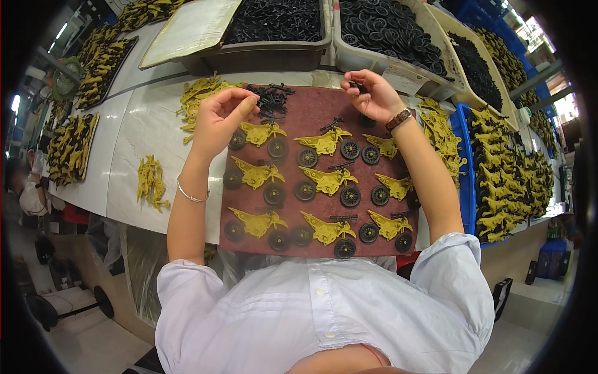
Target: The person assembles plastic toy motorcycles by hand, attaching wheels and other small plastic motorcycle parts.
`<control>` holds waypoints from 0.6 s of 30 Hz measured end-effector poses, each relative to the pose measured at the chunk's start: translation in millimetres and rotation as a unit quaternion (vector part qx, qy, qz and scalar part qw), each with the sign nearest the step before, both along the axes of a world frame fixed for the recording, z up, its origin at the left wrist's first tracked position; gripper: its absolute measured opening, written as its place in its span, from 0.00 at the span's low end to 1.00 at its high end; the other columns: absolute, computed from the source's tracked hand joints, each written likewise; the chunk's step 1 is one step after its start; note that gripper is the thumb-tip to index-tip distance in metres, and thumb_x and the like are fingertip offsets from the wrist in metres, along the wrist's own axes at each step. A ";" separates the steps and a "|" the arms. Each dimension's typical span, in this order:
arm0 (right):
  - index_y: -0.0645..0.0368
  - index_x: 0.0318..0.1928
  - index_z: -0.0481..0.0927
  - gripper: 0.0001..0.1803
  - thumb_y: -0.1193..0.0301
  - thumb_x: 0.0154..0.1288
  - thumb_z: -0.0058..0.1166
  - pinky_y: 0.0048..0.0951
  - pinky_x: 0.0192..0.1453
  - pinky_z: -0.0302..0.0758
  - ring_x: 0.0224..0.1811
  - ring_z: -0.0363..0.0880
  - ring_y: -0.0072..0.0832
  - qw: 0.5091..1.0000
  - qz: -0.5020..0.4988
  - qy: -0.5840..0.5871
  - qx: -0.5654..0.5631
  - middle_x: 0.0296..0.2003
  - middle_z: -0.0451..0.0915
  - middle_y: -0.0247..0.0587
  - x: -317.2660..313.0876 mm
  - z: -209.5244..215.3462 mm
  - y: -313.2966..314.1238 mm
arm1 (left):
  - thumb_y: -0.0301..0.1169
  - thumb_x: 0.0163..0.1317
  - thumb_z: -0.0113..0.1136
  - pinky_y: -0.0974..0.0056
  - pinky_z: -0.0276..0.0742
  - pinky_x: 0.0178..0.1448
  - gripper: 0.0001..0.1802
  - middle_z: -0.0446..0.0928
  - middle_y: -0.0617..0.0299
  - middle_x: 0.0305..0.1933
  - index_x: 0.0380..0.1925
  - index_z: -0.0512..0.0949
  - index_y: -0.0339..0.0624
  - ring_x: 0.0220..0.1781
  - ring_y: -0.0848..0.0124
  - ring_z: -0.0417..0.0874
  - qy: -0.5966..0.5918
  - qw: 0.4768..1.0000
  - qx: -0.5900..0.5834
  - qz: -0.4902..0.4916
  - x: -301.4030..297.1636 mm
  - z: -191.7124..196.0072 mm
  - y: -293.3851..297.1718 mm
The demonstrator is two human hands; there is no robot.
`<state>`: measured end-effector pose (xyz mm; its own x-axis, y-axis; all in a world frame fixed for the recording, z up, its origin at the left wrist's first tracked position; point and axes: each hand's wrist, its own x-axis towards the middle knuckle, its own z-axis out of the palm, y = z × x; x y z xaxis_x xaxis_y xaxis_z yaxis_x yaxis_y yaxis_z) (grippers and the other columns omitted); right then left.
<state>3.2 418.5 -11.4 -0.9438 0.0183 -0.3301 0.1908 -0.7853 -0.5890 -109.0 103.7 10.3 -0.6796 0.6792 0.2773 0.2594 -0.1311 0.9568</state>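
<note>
both hands are working at the far edge of the dark red felt mat [311, 112], the left hand [219, 118] pinching closed beside the loose pile of small black plastic parts [271, 100] and the right hand [370, 95] nipping one such piece, seemingly feeding the rows of yellow plastic toy motorbike bodies [324, 181].

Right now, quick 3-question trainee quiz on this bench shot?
1. True or false: the yellow motorcycle bodies on the brown mat lie in three rows of three.
2. Which hand is at the pile of small black parts? A) left hand B) right hand
3. What fills the grey bin beyond the right hand?

Key: 1 true. 2 A. 3 black wheels.
</note>
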 end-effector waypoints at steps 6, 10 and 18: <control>0.61 0.25 0.83 0.18 0.58 0.56 0.68 0.21 0.23 0.62 0.19 0.65 0.13 0.755 0.116 -0.043 0.644 0.18 0.75 0.26 0.5 1.2 -10.4 | 0.28 0.65 0.61 0.73 0.78 0.44 0.09 0.81 0.63 0.35 0.40 0.80 0.33 0.37 0.77 0.83 0.001 0.999 -0.012 0.036 -4.6 -20.1 -10.2; 0.63 0.22 0.84 0.20 0.58 0.46 0.73 0.26 0.27 0.70 0.22 0.74 0.21 0.611 0.226 -0.023 0.759 0.19 0.79 0.33 -14.6 13.9 -20.4 | 0.28 0.65 0.60 0.73 0.78 0.44 0.09 0.82 0.63 0.35 0.40 0.80 0.33 0.38 0.77 0.83 0.013 0.999 -0.011 0.042 -7.4 -24.2 -13.0; 0.63 0.24 0.85 0.13 0.64 0.52 0.69 0.21 0.26 0.68 0.21 0.72 0.15 0.650 0.149 -0.020 0.745 0.18 0.78 0.29 -37.3 15.1 -28.3 | 0.28 0.66 0.59 0.72 0.79 0.46 0.09 0.82 0.61 0.37 0.41 0.80 0.33 0.40 0.75 0.84 -0.042 0.999 -0.012 0.017 -1.2 -32.9 -7.4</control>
<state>-34.1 390.2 3.7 -0.9701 0.1643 -0.1788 0.2416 0.7263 -0.6436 -110.2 96.4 -22.7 -0.7226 0.6607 0.2031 0.1830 -0.1005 0.9780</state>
